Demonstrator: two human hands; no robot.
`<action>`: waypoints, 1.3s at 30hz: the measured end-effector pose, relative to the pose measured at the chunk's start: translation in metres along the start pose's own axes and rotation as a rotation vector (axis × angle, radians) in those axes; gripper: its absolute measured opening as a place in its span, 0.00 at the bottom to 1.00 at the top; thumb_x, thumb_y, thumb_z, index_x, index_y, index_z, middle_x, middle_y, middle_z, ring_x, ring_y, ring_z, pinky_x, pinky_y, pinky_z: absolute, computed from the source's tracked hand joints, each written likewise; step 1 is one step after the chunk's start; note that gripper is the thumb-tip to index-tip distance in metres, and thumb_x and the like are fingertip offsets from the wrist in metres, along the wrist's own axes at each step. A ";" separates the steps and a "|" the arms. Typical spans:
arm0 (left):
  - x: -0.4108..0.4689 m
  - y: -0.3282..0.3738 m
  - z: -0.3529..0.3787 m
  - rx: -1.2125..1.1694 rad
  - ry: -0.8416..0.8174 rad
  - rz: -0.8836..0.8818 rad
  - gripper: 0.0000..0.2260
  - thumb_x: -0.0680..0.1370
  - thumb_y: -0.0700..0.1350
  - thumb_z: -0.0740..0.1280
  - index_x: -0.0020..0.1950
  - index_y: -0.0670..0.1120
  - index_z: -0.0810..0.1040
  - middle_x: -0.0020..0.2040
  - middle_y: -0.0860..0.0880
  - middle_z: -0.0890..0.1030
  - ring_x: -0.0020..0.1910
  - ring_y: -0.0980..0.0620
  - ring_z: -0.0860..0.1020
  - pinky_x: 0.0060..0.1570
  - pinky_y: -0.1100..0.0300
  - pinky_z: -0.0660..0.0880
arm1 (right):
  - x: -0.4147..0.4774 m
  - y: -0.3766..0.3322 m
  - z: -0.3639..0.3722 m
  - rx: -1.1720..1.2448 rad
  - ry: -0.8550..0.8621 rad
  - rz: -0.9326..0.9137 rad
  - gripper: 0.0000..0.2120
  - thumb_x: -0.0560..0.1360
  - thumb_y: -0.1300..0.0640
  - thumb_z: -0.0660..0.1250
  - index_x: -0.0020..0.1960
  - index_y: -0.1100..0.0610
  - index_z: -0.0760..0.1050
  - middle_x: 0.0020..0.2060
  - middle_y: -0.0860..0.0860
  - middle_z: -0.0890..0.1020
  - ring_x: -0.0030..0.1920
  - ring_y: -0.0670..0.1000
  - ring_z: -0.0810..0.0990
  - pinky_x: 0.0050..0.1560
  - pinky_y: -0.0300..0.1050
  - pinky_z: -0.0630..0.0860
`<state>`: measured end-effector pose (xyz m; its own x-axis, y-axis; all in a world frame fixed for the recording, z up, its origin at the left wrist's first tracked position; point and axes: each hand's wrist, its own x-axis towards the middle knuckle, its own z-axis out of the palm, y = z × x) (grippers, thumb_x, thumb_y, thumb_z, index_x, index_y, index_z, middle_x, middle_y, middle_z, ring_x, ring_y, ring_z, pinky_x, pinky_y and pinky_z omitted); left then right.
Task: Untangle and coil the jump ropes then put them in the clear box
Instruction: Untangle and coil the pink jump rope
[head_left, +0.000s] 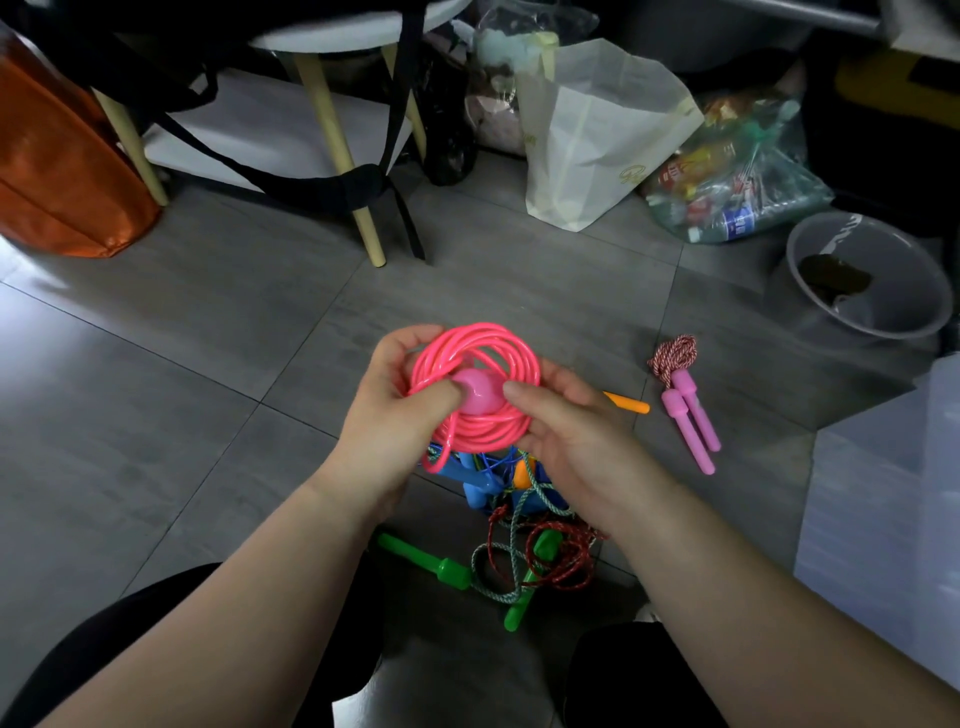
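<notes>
Head view, left hand (384, 415), right hand (571, 436) gripping one pink coil (485, 340)

Your grey tiled floor (208, 332) carries a tangle of jump ropes (540, 558) close in front of you, red and teal cords knotted round green handles (423, 564) and blue handles (475, 491). To its right you have an orange handle (628, 402) and, near it, a pink-handled rope (688, 410) with its red-and-white cord bunched at the far end, while the clear box (883, 493) stands at the right edge. Farther from you stand a grey bucket (883, 249), a cream paper bag (592, 135), a clear sack of bottles (737, 182), an orange bag (57, 171) and pale table legs (363, 208).
</notes>
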<state>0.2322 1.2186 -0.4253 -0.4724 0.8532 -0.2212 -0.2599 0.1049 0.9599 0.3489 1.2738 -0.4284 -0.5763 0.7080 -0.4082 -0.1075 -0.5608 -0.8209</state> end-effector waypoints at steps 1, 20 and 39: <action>0.000 0.000 0.000 -0.007 -0.010 -0.006 0.17 0.63 0.35 0.64 0.47 0.51 0.71 0.41 0.51 0.78 0.33 0.62 0.78 0.35 0.70 0.75 | 0.000 -0.001 0.000 -0.012 0.008 0.027 0.10 0.73 0.68 0.62 0.47 0.55 0.73 0.40 0.51 0.79 0.37 0.45 0.80 0.44 0.39 0.77; -0.006 0.009 0.002 -0.159 -0.130 -0.234 0.06 0.71 0.32 0.62 0.41 0.42 0.74 0.26 0.52 0.78 0.23 0.61 0.73 0.22 0.69 0.71 | 0.002 -0.001 -0.021 -0.548 -0.162 -0.088 0.15 0.74 0.72 0.59 0.57 0.61 0.73 0.47 0.46 0.79 0.41 0.31 0.77 0.47 0.29 0.72; -0.005 0.014 -0.002 -0.108 -0.254 -0.336 0.08 0.69 0.31 0.66 0.45 0.41 0.78 0.23 0.52 0.74 0.20 0.60 0.69 0.21 0.70 0.68 | -0.005 0.014 -0.012 -0.929 -0.204 -0.139 0.05 0.72 0.63 0.67 0.44 0.66 0.76 0.37 0.59 0.79 0.41 0.57 0.77 0.51 0.56 0.74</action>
<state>0.2294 1.2146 -0.4114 -0.1280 0.8805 -0.4564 -0.4568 0.3562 0.8152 0.3603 1.2673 -0.4430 -0.7461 0.6050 -0.2782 0.4491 0.1487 -0.8810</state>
